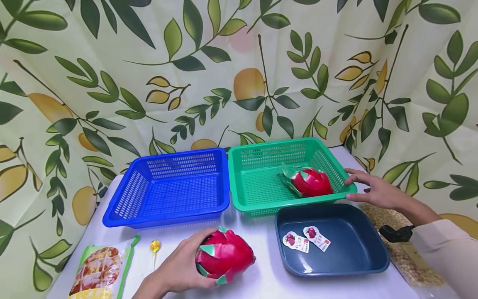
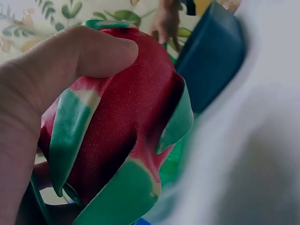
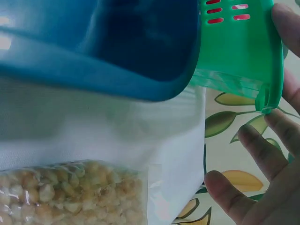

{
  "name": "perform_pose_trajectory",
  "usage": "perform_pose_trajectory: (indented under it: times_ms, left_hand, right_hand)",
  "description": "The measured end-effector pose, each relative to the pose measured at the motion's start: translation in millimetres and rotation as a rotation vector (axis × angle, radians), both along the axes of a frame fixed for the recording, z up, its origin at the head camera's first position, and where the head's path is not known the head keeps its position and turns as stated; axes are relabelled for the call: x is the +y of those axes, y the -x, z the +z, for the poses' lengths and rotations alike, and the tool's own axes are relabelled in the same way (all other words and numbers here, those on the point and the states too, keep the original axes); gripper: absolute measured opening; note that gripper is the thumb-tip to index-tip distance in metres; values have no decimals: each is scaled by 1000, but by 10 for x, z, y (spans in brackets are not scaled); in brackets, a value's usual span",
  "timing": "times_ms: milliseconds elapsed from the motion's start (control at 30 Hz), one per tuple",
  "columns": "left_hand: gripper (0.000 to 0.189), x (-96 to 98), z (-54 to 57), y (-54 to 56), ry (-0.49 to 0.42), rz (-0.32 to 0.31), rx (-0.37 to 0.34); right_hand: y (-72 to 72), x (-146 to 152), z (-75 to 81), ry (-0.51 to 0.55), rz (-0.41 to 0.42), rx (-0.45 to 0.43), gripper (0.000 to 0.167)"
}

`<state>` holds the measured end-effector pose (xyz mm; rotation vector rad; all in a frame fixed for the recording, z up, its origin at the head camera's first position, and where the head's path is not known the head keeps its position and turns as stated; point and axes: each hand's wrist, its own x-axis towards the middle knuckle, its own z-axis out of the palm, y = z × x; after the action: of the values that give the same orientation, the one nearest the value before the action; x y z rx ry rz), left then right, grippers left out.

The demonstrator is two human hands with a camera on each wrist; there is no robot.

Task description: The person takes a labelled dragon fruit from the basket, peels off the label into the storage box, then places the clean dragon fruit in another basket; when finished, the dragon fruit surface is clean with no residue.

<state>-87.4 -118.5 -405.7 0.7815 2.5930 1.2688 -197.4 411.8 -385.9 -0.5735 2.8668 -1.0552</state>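
My left hand [image 1: 186, 261] grips a red dragon fruit [image 1: 228, 256] with green scales, above the front middle of the table. In the left wrist view the thumb [image 2: 108, 49] lies across its red skin. My right hand [image 1: 375, 191] holds the right front corner of a green basket [image 1: 257, 203], with thumb and fingers at the rim; other fingers spread apart in the right wrist view. A second dragon fruit [image 1: 313, 183] lies inside that basket, on its right side. A dark blue tray [image 1: 336, 265] stands in front of the basket, with two dragon fruit labels [image 1: 316, 238] in it.
A blue basket [image 1: 179, 216] stands left of the green one, their rims side by side. At the front left lie a printed food packet [image 1: 98, 270] and a yellow lollipop [image 1: 154, 246]. Right of the tray is a clear bag of pale brown kernels [image 3: 75, 192]. Leaf-print cloth [image 1: 209, 83] hangs behind.
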Motion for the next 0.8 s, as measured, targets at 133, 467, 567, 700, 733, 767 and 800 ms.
perform_pose_trajectory:
  times_ms: [133, 467, 567, 700, 733, 767, 800]
  left_hand:
    - [94, 20, 277, 75, 36, -6, -17]
    - [93, 150, 941, 469, 113, -73, 218]
    - [91, 247, 1075, 651, 174, -79, 288]
    - [89, 427, 1148, 943, 262, -93, 323]
    - [89, 477, 1150, 1022, 277, -107, 316]
    - [90, 525, 1146, 1101, 287, -124, 305]
    - [90, 572, 1138, 1180, 292, -141, 282]
  right_hand:
    - [10, -28, 13, 21, 15, -7, 26]
    - [43, -35, 11, 51, 38, -22, 19]
    - [29, -22, 2, 64, 39, -31, 18]
    - [15, 5, -24, 73, 39, -31, 18]
    - [13, 12, -29, 74, 39, -32, 19]
    - [13, 18, -34, 72, 39, -33, 19]
    - [13, 22, -37, 68, 34, -32, 19]
